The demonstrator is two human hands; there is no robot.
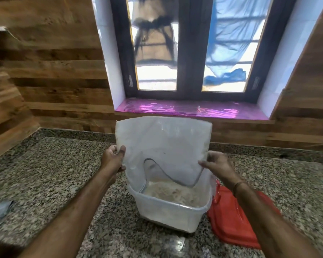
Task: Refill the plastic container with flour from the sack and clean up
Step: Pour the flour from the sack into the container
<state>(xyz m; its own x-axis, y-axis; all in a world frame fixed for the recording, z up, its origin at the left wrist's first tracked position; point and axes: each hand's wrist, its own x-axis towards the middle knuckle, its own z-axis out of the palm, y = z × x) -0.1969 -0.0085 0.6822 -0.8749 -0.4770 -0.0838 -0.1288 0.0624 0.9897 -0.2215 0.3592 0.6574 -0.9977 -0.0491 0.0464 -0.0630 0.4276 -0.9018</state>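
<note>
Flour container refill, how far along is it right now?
Done: the plastic container sits open on the granite counter with flour in its bottom, and the red lid lies beside it. In hand: the left hand and right hand hold the sack upended, mouth down over the container. Left: finishing the pour, closing the lid, cleaning up.

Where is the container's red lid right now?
In the head view, the red lid lies flat on the granite counter, against the right side of the plastic container, under the right forearm.
</note>
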